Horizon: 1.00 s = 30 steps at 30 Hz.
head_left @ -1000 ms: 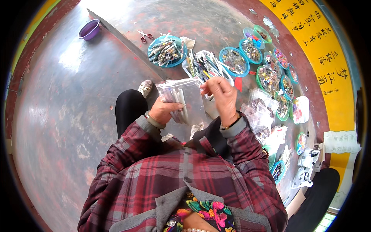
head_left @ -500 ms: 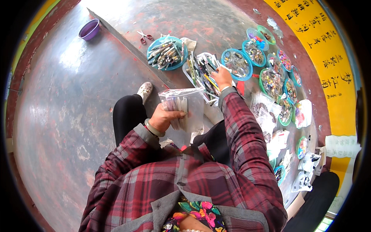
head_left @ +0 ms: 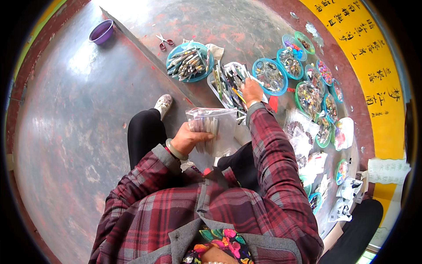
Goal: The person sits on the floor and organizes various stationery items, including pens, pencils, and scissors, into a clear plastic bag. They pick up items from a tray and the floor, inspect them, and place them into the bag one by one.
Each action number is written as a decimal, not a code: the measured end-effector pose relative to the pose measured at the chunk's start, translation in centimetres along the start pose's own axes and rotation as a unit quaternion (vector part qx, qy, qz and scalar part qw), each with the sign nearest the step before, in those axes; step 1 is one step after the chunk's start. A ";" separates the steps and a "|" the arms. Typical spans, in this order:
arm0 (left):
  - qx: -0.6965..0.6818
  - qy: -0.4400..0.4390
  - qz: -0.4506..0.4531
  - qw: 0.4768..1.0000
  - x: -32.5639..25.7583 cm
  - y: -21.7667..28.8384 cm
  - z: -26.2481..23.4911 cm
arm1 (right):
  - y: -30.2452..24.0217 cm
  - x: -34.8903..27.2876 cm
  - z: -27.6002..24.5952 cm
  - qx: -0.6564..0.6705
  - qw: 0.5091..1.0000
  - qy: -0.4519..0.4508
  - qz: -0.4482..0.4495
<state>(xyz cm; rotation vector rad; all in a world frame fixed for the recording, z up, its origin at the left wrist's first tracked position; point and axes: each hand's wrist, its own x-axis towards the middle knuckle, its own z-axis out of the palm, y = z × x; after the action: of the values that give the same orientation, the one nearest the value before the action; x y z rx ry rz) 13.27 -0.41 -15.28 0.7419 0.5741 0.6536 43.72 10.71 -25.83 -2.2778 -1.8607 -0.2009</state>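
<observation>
One hand, the left (head_left: 187,138), keeps its grip on a clear plastic bag (head_left: 227,121), thumb across the front, bag hanging just right of it; slim pale pens (head_left: 212,125) stand inside, right by the thumb. Change: right hand (head_left: 252,91) was up beside the bag a second ago, now it's down and forward at the right side of a white tray (head_left: 214,90) of mixed pens (head_left: 227,83), same spot as half a second ago. Its fingers are bent in and partly hidden; can't tell if they hold a pen. Meaning, as I judge it: bag gets nothing from that hand right now, work sits at the tray. Blue basket (head_left: 195,81) of more pens is forward-left of the right hand, red-handled scissors (head_left: 165,45) beyond that.
</observation>
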 end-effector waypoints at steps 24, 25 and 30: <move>0.084 0.014 0.031 0.996 0.7 -1.6 -1.4 | -4.6 -19.0 -17.2 0.846 0.475 -0.084 0.225; 0.076 0.020 0.034 0.996 0.7 -1.7 -1.4 | -6.0 -20.5 -18.2 0.848 0.471 -0.119 0.212; 0.059 0.029 0.028 0.997 0.6 -1.9 -1.2 | -8.0 -26.2 -18.8 0.830 0.462 -0.284 0.133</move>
<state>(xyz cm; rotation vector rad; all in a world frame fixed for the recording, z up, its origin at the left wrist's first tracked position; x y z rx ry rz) 13.47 -0.52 -17.61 0.8543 0.6501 0.6993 30.89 -17.15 -12.96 -0.9081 -0.6535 1.7349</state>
